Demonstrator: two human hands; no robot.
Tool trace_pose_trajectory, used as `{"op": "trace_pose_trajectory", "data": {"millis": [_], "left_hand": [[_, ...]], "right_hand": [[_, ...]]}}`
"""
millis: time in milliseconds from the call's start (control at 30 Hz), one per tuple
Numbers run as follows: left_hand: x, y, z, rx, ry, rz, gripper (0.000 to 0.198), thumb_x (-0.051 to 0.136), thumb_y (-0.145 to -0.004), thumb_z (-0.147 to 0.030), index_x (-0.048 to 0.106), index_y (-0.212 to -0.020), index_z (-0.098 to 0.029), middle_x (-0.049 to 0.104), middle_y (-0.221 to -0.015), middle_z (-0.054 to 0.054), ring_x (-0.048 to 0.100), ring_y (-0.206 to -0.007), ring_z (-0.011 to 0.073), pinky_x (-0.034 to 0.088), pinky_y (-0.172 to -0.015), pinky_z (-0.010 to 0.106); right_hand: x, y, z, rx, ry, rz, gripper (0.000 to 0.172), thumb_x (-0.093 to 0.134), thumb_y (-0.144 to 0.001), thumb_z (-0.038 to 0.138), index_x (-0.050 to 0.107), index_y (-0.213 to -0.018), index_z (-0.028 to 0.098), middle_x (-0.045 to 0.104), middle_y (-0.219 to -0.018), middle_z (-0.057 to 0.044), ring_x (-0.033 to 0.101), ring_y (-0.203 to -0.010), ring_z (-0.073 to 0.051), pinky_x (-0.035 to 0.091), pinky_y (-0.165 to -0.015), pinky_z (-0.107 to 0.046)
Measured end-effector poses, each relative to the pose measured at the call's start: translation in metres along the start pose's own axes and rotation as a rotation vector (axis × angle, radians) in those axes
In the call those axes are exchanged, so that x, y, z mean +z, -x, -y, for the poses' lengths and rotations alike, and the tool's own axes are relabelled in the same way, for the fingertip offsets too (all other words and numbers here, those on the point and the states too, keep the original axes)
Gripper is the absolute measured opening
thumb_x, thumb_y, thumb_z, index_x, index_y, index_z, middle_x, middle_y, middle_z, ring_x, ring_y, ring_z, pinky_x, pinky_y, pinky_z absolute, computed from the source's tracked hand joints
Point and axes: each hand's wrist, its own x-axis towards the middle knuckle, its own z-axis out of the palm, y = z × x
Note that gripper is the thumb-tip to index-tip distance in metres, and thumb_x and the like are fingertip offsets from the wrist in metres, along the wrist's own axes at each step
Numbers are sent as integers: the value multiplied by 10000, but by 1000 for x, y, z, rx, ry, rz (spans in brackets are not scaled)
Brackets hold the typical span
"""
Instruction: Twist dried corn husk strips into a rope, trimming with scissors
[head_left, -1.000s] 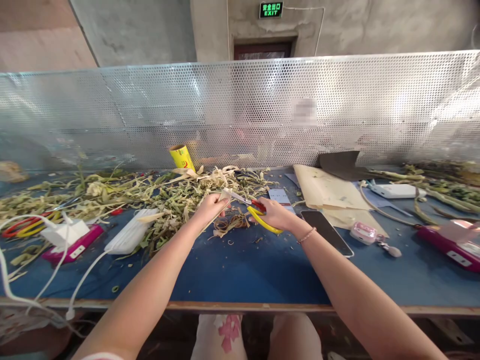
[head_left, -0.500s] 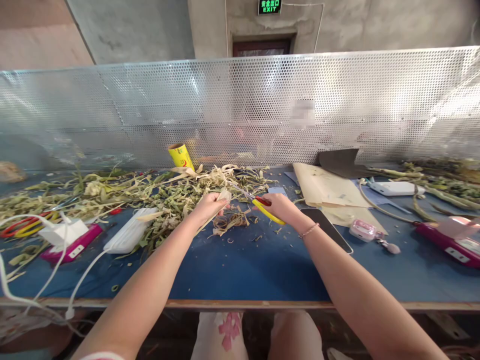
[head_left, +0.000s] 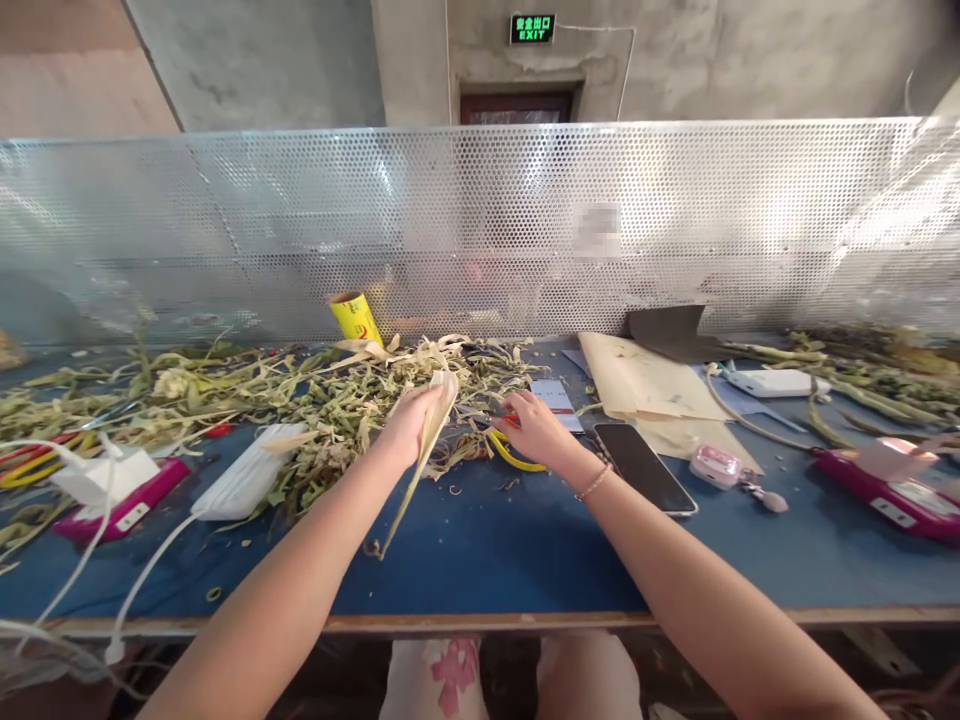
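Note:
My left hand (head_left: 412,424) is closed on a pale dried corn husk (head_left: 437,424), its narrow tail hanging down toward the blue tabletop. To the right, my right hand (head_left: 534,428) has its fingers curled over the red part of the scissors (head_left: 519,460). The yellow handle shows below the hand, low against the table, and the blades are partly hidden among plant scraps. A heap of dried leaves and stalks (head_left: 330,400) spreads behind and left of my left hand. A small coil of dry strips lies between the hands.
A phone (head_left: 645,468), brown paper (head_left: 652,375) and an earphone case (head_left: 716,465) lie to the right. Power strips (head_left: 889,495) with cables flank both sides. A white adapter (head_left: 244,470) sits left. A yellow tube (head_left: 355,318) stands before the perforated metal screen (head_left: 480,230).
My left hand has raised and turned the husk, so its length now shows. My right hand has lowered the scissors toward the table and moved slightly left. A card behind it is more visible.

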Motion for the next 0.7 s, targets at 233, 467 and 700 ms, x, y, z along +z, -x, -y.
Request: {"op": "trace_pose_trajectory", "data": {"millis": [233,467,700], "left_hand": [[19,18,24,-46,-63,203,285,749,-531,-278,617,-737,-131,555,-515,-37,483,-416,55,364,-410,170],[15,16,23,-37,-220,260,209,680,-618,-296,627,-719,-121,575,-540,-7,533,-466,94,441,-480,215],[12,13,22,89,-353,247,222,645,-644,-356,638,-679,-137,588,-570,-1,547,-549,123,439,-517,229]], "right_hand": [[9,1,24,23,-613,-75,222,486,-795,362,537,-903,176,619,-869,-48,576,-757,-145,458,-713,-282],[14,-1,17,59,-754,-36,231,525,-752,307,553,-944,182,585,-747,-8,534,-650,-121,443,-633,-261],[16,0,19,-16,-745,-39,185,530,-766,335,600,-866,196,590,-887,-39,547,-734,-121,456,-631,-241]]}}
